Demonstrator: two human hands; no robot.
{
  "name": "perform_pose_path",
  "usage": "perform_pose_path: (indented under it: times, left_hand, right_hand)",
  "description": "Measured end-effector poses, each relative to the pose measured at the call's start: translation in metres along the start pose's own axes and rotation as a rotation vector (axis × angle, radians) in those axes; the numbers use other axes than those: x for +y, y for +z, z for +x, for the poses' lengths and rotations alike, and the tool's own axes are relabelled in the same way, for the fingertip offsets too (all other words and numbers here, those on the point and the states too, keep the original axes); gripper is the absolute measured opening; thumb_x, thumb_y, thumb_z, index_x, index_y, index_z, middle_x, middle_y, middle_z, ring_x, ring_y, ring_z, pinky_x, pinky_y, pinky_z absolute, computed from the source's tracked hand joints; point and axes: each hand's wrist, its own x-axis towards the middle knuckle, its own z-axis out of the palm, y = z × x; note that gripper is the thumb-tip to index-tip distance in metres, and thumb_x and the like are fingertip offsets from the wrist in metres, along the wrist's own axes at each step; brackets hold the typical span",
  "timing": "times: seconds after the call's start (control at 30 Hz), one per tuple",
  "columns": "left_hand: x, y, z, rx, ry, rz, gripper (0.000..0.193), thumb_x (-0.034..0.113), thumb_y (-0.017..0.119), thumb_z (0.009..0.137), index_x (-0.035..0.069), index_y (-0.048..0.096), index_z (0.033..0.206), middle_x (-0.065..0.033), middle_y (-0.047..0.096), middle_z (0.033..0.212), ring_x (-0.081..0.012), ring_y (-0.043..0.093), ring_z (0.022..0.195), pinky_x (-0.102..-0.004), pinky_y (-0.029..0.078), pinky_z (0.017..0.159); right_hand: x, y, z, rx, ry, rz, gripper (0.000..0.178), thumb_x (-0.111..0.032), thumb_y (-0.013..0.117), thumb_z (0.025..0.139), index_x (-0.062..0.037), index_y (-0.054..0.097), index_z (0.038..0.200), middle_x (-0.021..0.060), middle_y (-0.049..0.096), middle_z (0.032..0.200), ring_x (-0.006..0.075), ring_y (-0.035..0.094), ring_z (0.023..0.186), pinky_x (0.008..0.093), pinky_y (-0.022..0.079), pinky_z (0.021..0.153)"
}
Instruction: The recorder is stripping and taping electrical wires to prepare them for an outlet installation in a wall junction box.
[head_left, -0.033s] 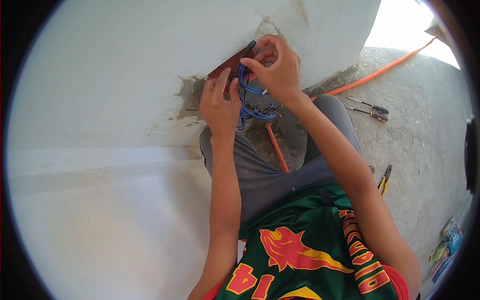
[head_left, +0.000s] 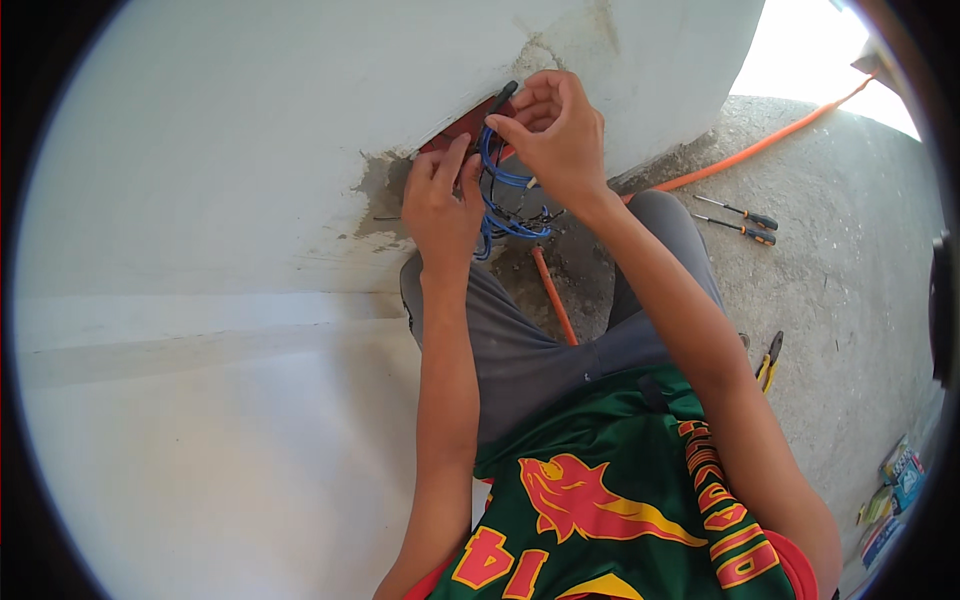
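A red box (head_left: 440,142) is set into the pale wall, partly covered by my hands. Out of it come looped blue wires (head_left: 512,181) and thinner black ones. One thick black piece, like a taped wire end (head_left: 503,96), slants up across the opening. My right hand (head_left: 565,140) has its fingers curled round toward the thumb, with fingertips and thumb at this black piece. My left hand (head_left: 440,200) is lower at the box's left part, index finger and thumb bent close together by the black wires. What lies between those fingertips is too small to make out.
An orange tube (head_left: 556,300) lies between my legs; a longer orange tube (head_left: 735,157) runs along the floor to the upper right. Two screwdrivers (head_left: 757,219) and yellow-handled pliers (head_left: 769,364) lie right of my knee. Colourful packages (head_left: 905,478) sit at the far right.
Both hands have shifted very slightly to the right, and the black piece with them. The hold looks the same.
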Motion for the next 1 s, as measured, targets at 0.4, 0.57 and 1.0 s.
perform_pose_path:
  times: [0.4,0.57,1.0]
  left_hand:
    - [-0.001,-0.005,0.019,-0.350,-0.046,0.200,0.017,0.027,0.068,0.093,0.025,0.075,0.108,-0.0100,0.071,0.077,-0.0346,0.070,0.066,-0.0469,0.055,0.058]
    - [0.003,0.007,0.020,-0.270,-0.151,0.246,0.020,0.029,0.070,0.090,0.027,0.075,0.109,-0.0122,0.070,0.071,-0.0377,0.070,0.066,-0.0487,0.056,0.060]
    - [-0.009,0.009,0.010,-0.102,0.043,0.143,0.021,0.027,0.070,0.091,0.019,0.075,0.109,-0.0099,0.071,0.075,-0.0321,0.070,0.061,-0.0440,0.055,0.053]
  right_hand:
    - [-0.013,-0.002,0.014,-0.318,-0.013,-0.070,0.028,-0.017,0.081,0.085,0.0060,0.071,0.097,0.0132,0.075,0.085,0.0165,0.074,0.076,0.0287,0.059,0.063]
    - [-0.017,0.001,0.021,-0.320,0.108,-0.069,0.028,-0.018,0.082,0.084,0.0044,0.071,0.097,0.0134,0.076,0.086,0.0176,0.075,0.079,0.0296,0.060,0.064]
    - [-0.005,0.005,0.016,-0.313,-0.316,-0.214,0.021,-0.010,0.078,0.085,0.0007,0.069,0.100,0.0123,0.073,0.083,0.0242,0.072,0.070,0.0323,0.058,0.064]
